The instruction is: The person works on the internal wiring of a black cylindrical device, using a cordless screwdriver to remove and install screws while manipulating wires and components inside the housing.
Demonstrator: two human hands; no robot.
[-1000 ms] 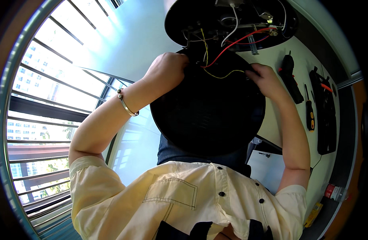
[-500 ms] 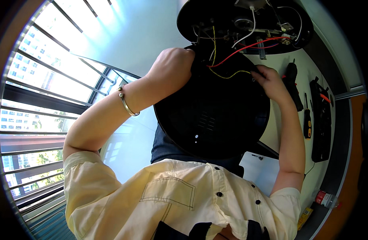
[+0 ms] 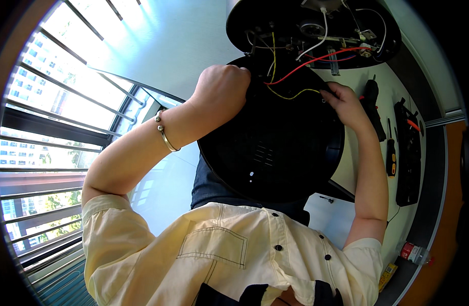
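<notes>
A round black base cover (image 3: 290, 153) with vent slots and two small holes lies before me, tilted against my lap. Loose wires join it to the opened underside of a black appliance (image 3: 341, 35) at the top. My left hand (image 3: 223, 92) is curled into a fist at the cover's upper left edge; its fingertips are hidden. My right hand (image 3: 346, 106) grips the cover's right rim, thumb on the inner face. A yellow wire (image 3: 295, 96) runs to the right fingertips. A red wire (image 3: 295, 70) and a white wire (image 3: 323, 35) hang between the two parts.
On the pale table to the right lie a black power tool (image 3: 372, 109), a screwdriver (image 3: 392, 158) and a black tool pouch (image 3: 408, 158) with a red-handled tool. A bottle (image 3: 414, 253) is at lower right. Barred windows (image 3: 51, 137) line the left.
My left fist has shifted slightly right and down, its wrist turning a little. My right hand, the cover and the wires look nearly the same.
</notes>
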